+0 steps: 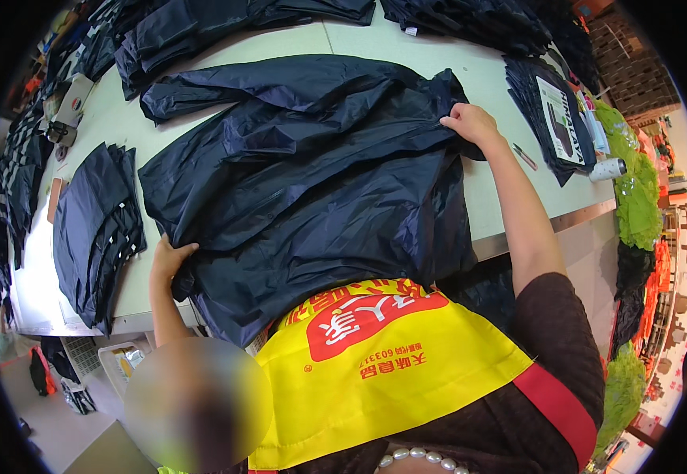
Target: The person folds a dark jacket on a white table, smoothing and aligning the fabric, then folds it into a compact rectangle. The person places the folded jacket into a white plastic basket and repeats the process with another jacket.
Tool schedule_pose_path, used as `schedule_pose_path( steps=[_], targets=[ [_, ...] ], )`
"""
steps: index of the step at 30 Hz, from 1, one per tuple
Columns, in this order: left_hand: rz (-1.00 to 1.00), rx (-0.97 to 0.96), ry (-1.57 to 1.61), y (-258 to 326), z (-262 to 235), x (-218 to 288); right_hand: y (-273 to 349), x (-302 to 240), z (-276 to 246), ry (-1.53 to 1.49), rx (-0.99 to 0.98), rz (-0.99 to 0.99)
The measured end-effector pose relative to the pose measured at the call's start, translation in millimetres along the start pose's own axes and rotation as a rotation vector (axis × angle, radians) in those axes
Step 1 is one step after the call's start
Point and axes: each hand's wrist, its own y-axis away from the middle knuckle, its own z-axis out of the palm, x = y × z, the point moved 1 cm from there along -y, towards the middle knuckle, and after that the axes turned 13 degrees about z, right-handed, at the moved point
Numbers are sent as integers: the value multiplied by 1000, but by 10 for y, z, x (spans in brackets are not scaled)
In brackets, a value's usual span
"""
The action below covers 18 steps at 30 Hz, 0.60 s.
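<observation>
A large dark navy rain jacket [312, 182] lies spread out on a pale table [509, 205], its lower part hanging over the near edge against my yellow apron [375, 371]. My left hand [171, 261] grips the jacket's edge at the near left. At the far right, my right hand [470, 122] pinches a fold of the same jacket. Both arms are stretched wide apart across the garment.
A stack of folded navy garments [95, 229] sits at the table's left. More navy piles [201, 31] lie along the far side. Flat packaged items [561, 118], a pen [525, 156] and a white cylinder [608, 168] are at the right, with green fabric [636, 189] beyond the edge.
</observation>
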Motion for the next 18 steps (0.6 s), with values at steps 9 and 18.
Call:
schedule_pose_path(
  steps=[9, 18],
  targets=[
    [145, 403, -323, -846, -116, 778, -315, -759, 42, -278, 16, -468],
    [-317, 377, -595, -1379, 182, 358, -1305, -734, 505, -447, -300, -138]
  ],
)
